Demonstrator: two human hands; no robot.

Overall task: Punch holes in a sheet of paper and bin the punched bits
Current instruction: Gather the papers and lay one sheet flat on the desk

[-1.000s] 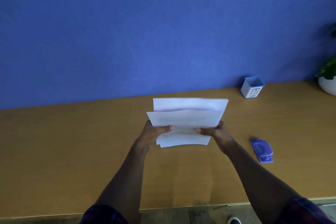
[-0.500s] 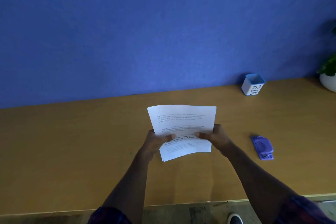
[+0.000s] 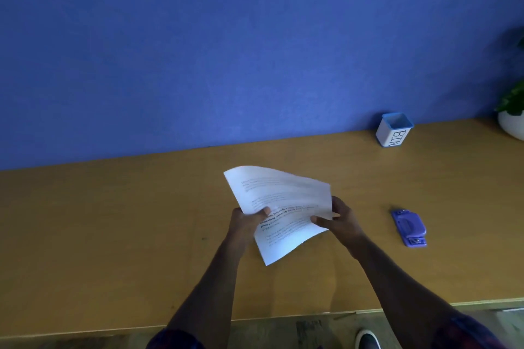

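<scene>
A: What is the person holding?

B: A sheet (image 3: pixel 283 212) of printed paper, above the middle of the worktop (image 3: pixel 113 235). The left hand (image 3: pixel 246 221) is gripping its left edge, thumb lying on the printed face and the fingers hidden under it. The right hand (image 3: pixel 337 219) is pinching the right edge the same way, thumb on top.

A: Is the sheet lying flat?

B: No, it is curving and tilting, with the far left corner lifting and the near corner pointing down toward the worktop. The far part is blurring, so I cannot tell whether it is one sheet or several.

A: Where is the punch sitting?

B: The punch (image 3: pixel 409 227), a purple one, is lying flat on the worktop to the right of the right hand, apart from it and from the sheet.

A: And the containers?

B: A small white bin (image 3: pixel 393 130) with a blue rim is standing upright at the far right of the worktop, close to the blue wall (image 3: pixel 226 51). The word BIN is showing on its side. Its mouth is opening toward the camera, but I cannot tell whether anything is lying inside. Farther right, a white pot (image 3: pixel 511 125) is holding a green plant (image 3: pixel 513 99), both cut off by the frame edge.
</scene>
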